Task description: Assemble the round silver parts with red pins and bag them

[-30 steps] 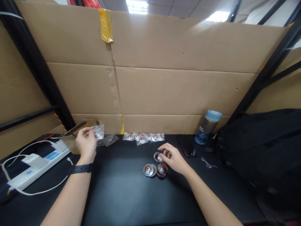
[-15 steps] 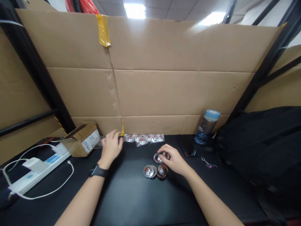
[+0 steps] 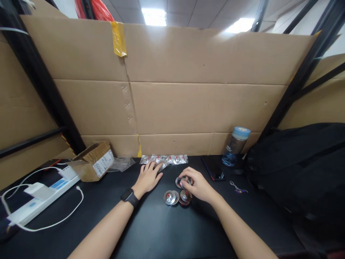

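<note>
My left hand [image 3: 147, 180] is open, palm down, with its fingers spread at the row of small clear packets [image 3: 176, 159] along the back of the table. Its fingertips reach a packet lying forward of the row; whether they grip it I cannot tell. My right hand [image 3: 198, 184] is closed, thumb and fingers pinching a round silver metal disc [image 3: 178, 182] with a red middle. Close in front of it lie more domed discs, one group at the left [image 3: 169, 197] overlapping and another at the right [image 3: 185, 196] stacked.
A torn cardboard box [image 3: 94, 162] and a crumpled clear bag [image 3: 122, 164] are at the back left, near a white power strip [image 3: 40, 198] with cables. To the right are a phone [image 3: 212, 168], a water bottle [image 3: 235, 146], a keychain [image 3: 238, 188] and a black backpack [image 3: 299, 172].
My left hand has moved right, from beside the clear bag to the packets, uncovering the bag. My right hand stays at the disc, almost unmoved.
</note>
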Demonstrator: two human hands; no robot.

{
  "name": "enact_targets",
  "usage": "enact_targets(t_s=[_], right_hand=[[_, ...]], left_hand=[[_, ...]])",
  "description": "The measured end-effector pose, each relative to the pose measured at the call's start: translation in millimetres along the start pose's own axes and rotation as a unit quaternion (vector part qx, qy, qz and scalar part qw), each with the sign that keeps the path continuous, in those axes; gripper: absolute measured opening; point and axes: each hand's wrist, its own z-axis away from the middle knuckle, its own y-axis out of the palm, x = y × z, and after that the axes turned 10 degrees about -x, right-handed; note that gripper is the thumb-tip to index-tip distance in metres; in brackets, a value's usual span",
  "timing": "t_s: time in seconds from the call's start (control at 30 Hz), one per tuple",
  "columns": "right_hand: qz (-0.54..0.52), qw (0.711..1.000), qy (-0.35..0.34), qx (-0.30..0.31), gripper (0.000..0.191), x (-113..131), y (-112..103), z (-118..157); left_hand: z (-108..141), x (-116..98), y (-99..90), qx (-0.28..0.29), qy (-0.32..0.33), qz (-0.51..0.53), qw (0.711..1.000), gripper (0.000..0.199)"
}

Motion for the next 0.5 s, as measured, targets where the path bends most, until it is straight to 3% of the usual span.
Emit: enact_targets(t_s=[0.5], right_hand=[[0.027,1.000,0.007,-0.002,0.017,-10.3,-1.6,-2.4]], left_hand=[[-3.4,-18.4,-15.1,-0.043,0.010,-0.039,0.998,0.038]])
